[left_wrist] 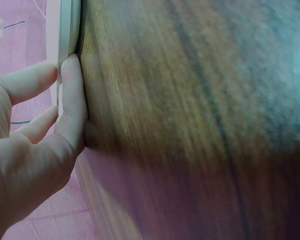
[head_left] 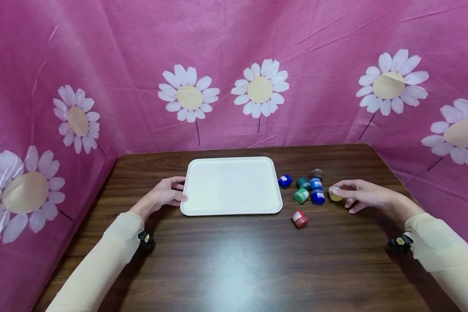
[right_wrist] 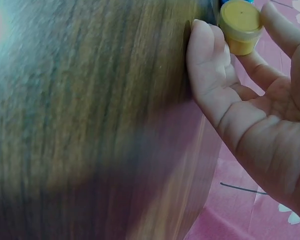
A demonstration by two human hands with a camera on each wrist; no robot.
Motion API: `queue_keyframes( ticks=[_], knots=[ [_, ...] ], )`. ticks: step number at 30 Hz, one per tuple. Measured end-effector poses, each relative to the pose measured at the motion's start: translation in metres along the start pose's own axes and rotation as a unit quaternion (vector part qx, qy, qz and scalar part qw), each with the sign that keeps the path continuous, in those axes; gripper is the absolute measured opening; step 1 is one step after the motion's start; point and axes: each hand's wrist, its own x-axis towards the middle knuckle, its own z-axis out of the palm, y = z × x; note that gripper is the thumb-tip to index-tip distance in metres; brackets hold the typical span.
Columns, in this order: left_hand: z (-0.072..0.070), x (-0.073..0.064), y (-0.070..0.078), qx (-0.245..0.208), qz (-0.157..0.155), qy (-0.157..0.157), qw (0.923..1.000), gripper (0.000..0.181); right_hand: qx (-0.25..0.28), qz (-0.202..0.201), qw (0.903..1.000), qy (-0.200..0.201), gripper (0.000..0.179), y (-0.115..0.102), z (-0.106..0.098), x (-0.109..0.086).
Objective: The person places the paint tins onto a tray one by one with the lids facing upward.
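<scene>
Jar [right_wrist: 241,20], ylw, in R hand [head_left: 364,195]

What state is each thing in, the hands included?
White tray: flat, empty
Yellow jar: in the right hand, looks capped
Red jar: loose, looks tipped on its side
Two green jars: clustered, lids hard to make out
Three blue jars: two clustered, one beside the tray
Brown jar: partly hidden
Left hand: touching the tray's edge
Right hand: pinching the yellow jar

- Head view, right of centre: your right hand [head_left: 362,195] partly hides the yellow jar [head_left: 336,197].
- Lower left: your left sleeve [head_left: 97,264] runs off the bottom edge.
</scene>
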Motion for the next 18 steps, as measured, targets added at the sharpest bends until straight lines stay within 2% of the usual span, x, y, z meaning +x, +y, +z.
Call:
queue_keyframes(
  ticks=[9,18],
  knots=[
    [0.001,0.002,-0.002,-0.009,-0.001,-0.004,1.0000,0.079,0.022,-0.018,0.9996,0.004,0.052,-0.009,0.002,0.001],
    [-0.001,0.003,-0.003,-0.002,0.003,-0.008,1.0000,0.079,0.025,-0.062,0.9977,0.013,0.050,-0.034,0.003,0.003]
  ],
)
